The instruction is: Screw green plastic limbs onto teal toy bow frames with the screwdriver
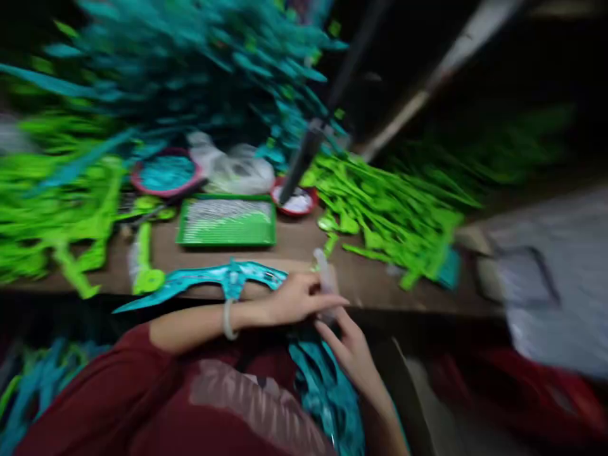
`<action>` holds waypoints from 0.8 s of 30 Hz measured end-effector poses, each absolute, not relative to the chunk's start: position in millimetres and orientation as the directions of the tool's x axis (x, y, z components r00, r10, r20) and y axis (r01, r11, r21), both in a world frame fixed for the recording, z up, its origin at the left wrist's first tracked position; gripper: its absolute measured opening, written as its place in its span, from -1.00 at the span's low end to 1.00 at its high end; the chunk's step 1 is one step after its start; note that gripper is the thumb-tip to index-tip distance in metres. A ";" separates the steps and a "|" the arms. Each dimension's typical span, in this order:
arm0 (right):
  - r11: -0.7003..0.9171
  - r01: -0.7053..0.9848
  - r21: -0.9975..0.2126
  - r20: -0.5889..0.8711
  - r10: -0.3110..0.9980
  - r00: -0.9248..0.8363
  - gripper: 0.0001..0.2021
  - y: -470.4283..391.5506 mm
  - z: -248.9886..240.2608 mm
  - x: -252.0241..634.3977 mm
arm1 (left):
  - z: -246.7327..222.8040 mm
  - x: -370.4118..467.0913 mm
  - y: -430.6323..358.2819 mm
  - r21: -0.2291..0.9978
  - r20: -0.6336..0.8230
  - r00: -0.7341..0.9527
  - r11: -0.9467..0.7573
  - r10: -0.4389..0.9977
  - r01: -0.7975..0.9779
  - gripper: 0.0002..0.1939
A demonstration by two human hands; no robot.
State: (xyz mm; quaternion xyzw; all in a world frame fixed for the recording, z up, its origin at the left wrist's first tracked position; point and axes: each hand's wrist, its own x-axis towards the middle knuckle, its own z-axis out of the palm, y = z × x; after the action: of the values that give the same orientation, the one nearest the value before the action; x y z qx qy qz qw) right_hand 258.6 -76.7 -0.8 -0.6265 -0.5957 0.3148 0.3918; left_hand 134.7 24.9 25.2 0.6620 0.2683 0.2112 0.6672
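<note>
My left hand [294, 297] and my right hand [349, 348] meet at the front edge of the workbench. Between their fingers stands a translucent whitish plastic piece [323, 269], slim and rounded at the top; blur hides its exact kind. Both hands are closed around it, the left at its side and the right at its lower end. A long teal blade-shaped plastic part [232, 275] lies on the bench edge, its right end beside or under my left hand. More teal plastic parts [327, 392] lie below my hands, near my lap.
A green tray [227, 240] holds many small metal pieces. Behind stand a pink-rimmed bowl [135, 180] of teal bits, a red dish [311, 206] of white bits and clear plastic bags [237, 168]. Green parts [380, 209] pile at both sides, teal parts [204, 63] at the back.
</note>
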 end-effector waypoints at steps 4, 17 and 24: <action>-0.129 0.380 -0.916 0.002 0.945 0.327 -0.78 -92.1 -7.2 288.9 | 22.0 159.1 30.7 0.943 0.137 0.745 -0.315 0.652 0.103 -0.61; -0.322 -0.312 -0.894 -0.433 0.803 0.410 -0.63 -26.0 -19.4 315.2 | -31.2 113.1 29.7 0.420 0.211 0.815 -0.803 0.539 0.423 -0.47; -0.434 -0.389 -0.812 -0.545 0.803 0.241 -0.54 -16.3 -29.7 302.6 | -34.1 115.0 33.2 0.436 0.235 0.816 -0.807 0.529 0.398 -0.53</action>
State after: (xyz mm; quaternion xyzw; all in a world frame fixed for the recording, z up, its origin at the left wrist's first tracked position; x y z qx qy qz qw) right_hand 302.6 -16.3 -29.7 -0.6056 -0.1709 0.5918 0.5038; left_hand 115.0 33.2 -34.1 0.9343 0.2480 0.1751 0.1868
